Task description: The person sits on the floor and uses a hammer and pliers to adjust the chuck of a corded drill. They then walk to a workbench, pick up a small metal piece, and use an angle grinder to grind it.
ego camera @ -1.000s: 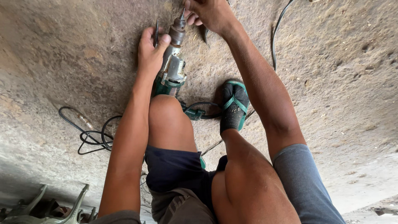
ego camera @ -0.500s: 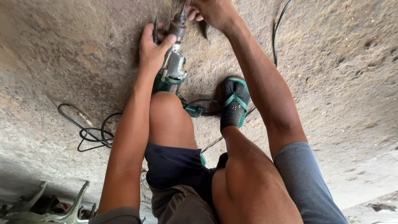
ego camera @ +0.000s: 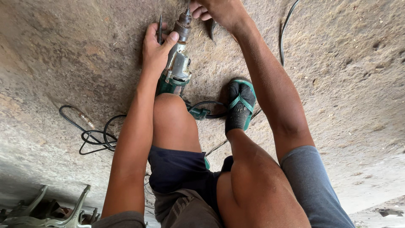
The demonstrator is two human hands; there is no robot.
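I am squatting on rough ground. My left hand (ego camera: 156,46) grips the front body of a green and silver electric drill (ego camera: 177,69) that lies pointing away from me, and a thin dark rod (ego camera: 160,29) sits between its fingers. At the top edge, my right hand (ego camera: 217,12) is closed at the drill's chuck (ego camera: 183,27); what it holds is cut off by the frame. A dark pointed metal piece (ego camera: 211,29) lies just below that hand.
My sandalled foot (ego camera: 239,105) rests right of the drill. A black cable (ego camera: 90,131) coils on the ground at left, and another cable (ego camera: 284,25) runs away at top right. Grey metal frame pieces (ego camera: 50,211) lie at the bottom left.
Both hands and the drill have stayed in place; only the view has shifted slightly.
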